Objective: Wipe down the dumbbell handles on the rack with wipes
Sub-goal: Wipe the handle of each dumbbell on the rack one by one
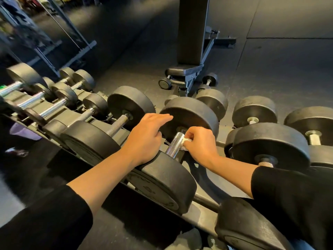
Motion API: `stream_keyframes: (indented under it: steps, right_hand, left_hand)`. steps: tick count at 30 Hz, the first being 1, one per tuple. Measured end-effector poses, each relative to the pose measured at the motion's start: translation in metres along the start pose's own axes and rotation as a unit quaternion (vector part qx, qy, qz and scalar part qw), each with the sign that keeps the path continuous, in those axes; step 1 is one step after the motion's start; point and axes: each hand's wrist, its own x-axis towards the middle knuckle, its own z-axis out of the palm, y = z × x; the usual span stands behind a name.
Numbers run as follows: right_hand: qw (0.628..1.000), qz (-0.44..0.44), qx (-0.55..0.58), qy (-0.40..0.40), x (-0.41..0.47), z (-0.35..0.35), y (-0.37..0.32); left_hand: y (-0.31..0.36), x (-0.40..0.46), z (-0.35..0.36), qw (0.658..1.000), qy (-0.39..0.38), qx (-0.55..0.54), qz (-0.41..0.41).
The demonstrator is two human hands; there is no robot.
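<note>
A large black dumbbell lies on the rack [201, 204] in the middle of the view, its knurled chrome handle [174, 144] running between two round heads. My right hand [200, 143] is shut on a small white wipe [185, 142] and presses it against the right side of that handle. My left hand [146, 138] rests flat, fingers apart, on the near head [162, 179] of the same dumbbell. The wipe is mostly hidden under my fingers.
More dumbbells fill the rack: smaller ones with chrome handles [54, 107] to the left, big ones [270, 143] to the right. An adjustable bench [192, 47] stands on the dark floor behind the rack. A metal frame [72, 42] stands at the back left.
</note>
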Motion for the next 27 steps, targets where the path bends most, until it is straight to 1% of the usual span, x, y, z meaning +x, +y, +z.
stream_keyframes:
  steps: [2, 6, 9, 11, 13, 14, 15, 16, 18, 19, 20, 27]
  right_hand:
    - [0.999, 0.002, 0.04, -0.004, -0.003, 0.003, 0.003]
    - [0.996, -0.021, 0.081, -0.025, -0.012, 0.003, 0.0]
    - [0.991, -0.03, 0.115, -0.058, -0.018, -0.003, -0.005]
    - [0.982, -0.037, 0.144, -0.114, -0.023, -0.005, -0.011]
    - [0.962, -0.026, 0.189, -0.195, -0.026, -0.006, -0.018]
    - [0.956, -0.019, 0.2, -0.213, -0.026, -0.007, -0.02]
    - [0.958, -0.012, 0.203, -0.199, -0.023, -0.009, -0.02]
    - [0.967, -0.008, 0.201, -0.155, -0.019, -0.011, -0.018]
    - [0.982, -0.004, 0.186, -0.033, -0.011, -0.015, -0.011]
    - [0.984, -0.003, 0.176, 0.01, -0.009, -0.015, -0.007]
    - [0.986, -0.007, 0.165, 0.031, -0.008, -0.014, -0.005]
    - [0.995, -0.088, 0.049, -0.004, -0.003, 0.003, 0.0]
  left_hand:
    - [-0.001, 0.0, 0.0, 1.0, -0.005, 0.002, -0.003]
    - [-0.002, 0.0, 0.001, 1.0, -0.02, 0.003, -0.016]
    - [-0.002, 0.001, 0.001, 0.999, -0.025, 0.003, -0.024]
    - [-0.002, 0.0, 0.001, 0.999, -0.028, 0.002, -0.027]
    - [-0.003, -0.001, 0.001, 0.999, -0.025, 0.007, -0.027]
    - [-0.003, 0.0, 0.001, 0.999, -0.023, 0.007, -0.028]
    - [-0.002, 0.0, 0.0, 0.999, -0.024, 0.006, -0.029]
    - [-0.002, 0.0, 0.0, 0.999, -0.025, 0.005, -0.03]
    - [0.0, 0.0, -0.001, 0.999, -0.025, 0.006, -0.032]
    - [0.0, 0.0, -0.001, 0.999, -0.024, 0.006, -0.032]
    - [0.001, 0.0, -0.001, 0.999, -0.024, 0.007, -0.033]
    - [0.003, -0.001, -0.002, 0.999, -0.03, 0.005, -0.035]
